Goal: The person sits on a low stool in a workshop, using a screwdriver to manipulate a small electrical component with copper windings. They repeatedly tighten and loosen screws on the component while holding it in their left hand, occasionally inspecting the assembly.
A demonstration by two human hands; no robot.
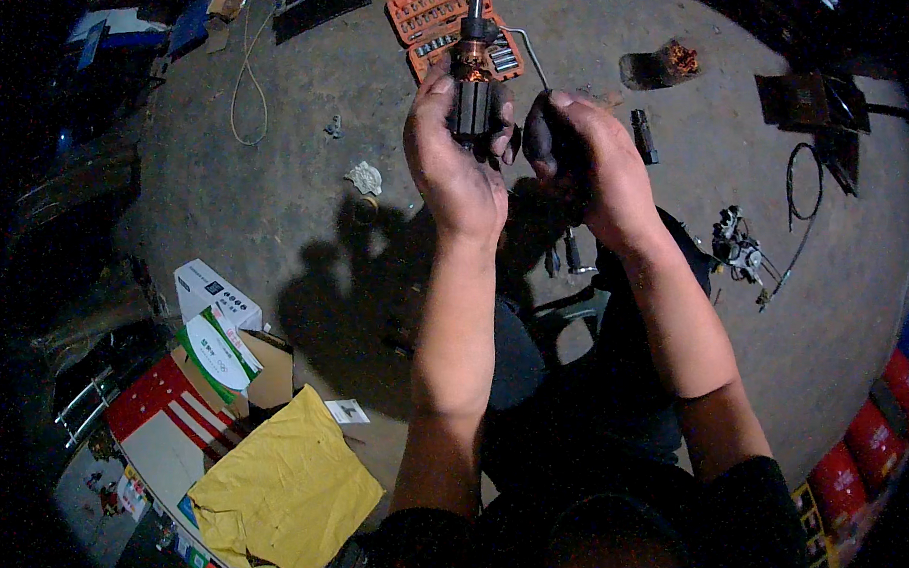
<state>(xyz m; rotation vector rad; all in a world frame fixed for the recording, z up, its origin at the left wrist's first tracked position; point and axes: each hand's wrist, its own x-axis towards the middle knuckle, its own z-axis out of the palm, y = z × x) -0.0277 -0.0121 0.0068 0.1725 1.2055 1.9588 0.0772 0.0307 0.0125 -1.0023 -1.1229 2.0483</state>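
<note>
My left hand (455, 179), smudged dark, is wrapped round a motor armature (474, 103) that stands upright with its shaft end up. Copper windings show in its upper part, and dark slotted sides run down into my palm. To the right, my right hand (600, 164) is closed on a thin bent metal rod (534, 53). The rod's bent end reaches over toward the armature's upper shaft; whether it touches cannot be made out. The fingers of my right hand are blackened and partly in shadow.
Behind the armature lies an orange socket set case (430, 16) on the floor. A carburetor-like metal part (738, 249) with a cable sits at the right. A yellow cloth (292, 490), a white box (215, 295) and cardboard occupy the lower left. Red packages (842, 481) line the lower right.
</note>
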